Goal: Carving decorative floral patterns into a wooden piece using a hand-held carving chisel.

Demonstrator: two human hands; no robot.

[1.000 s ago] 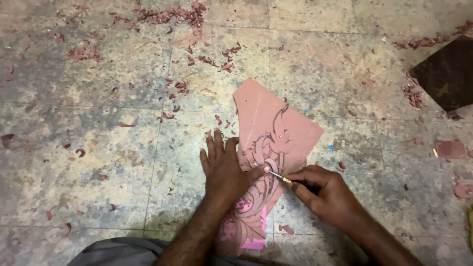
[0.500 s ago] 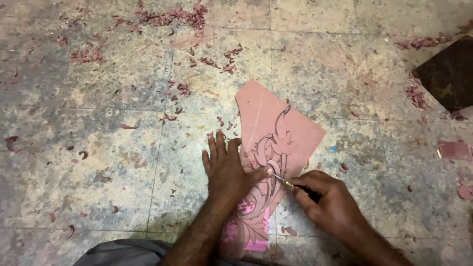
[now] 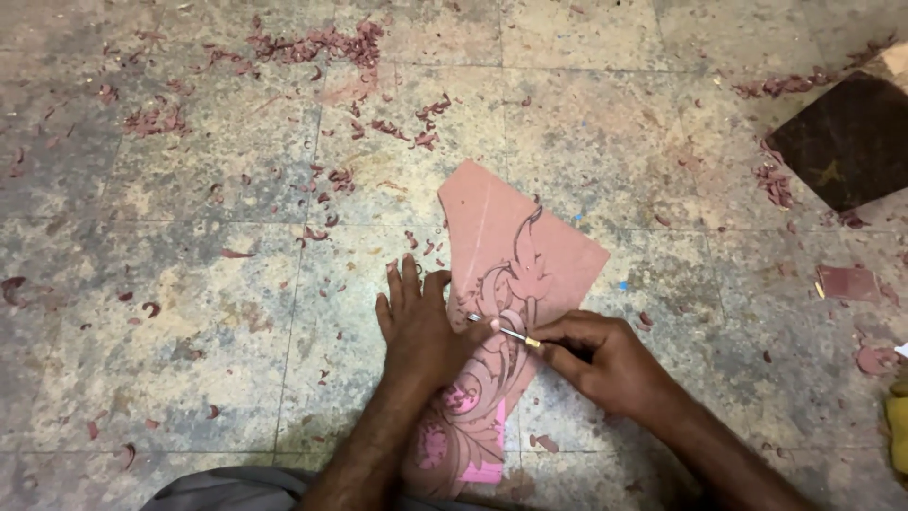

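In the head view, a pink sheet (image 3: 515, 274) lies flat on the tiled floor (image 3: 189, 284), a little right of the frame's centre and running down to the bottom edge. A dark scrolling leaf pattern is drawn along it, and its lower part is cut into brighter pink relief.

The left hand (image 3: 421, 326) lies palm down at the sheet's left edge, fingers straight and close together, pointing toward the top of the frame, the thumb stretched right onto the pink surface. It grips nothing; it only presses flat, part on the sheet and part on the floor.

The right hand (image 3: 596, 355) comes in from the lower right. Its fingers are pinched together around a thin tool (image 3: 503, 330), a slim metal shaft with a yellowish collar near the fingertips. The tip rests on the sheet just beside the left thumb, in the middle of the drawn scrollwork.

Pink shavings (image 3: 322, 43) are scattered over the floor, thickest in the upper left and top centre, with more near the upper right. A dark brown board (image 3: 851, 137) lies at the upper right edge. A small reddish scrap (image 3: 848, 282) sits at the right, well apart from the sheet. Something yellow (image 3: 897, 431) shows at the lower right edge; what it is cannot be told.
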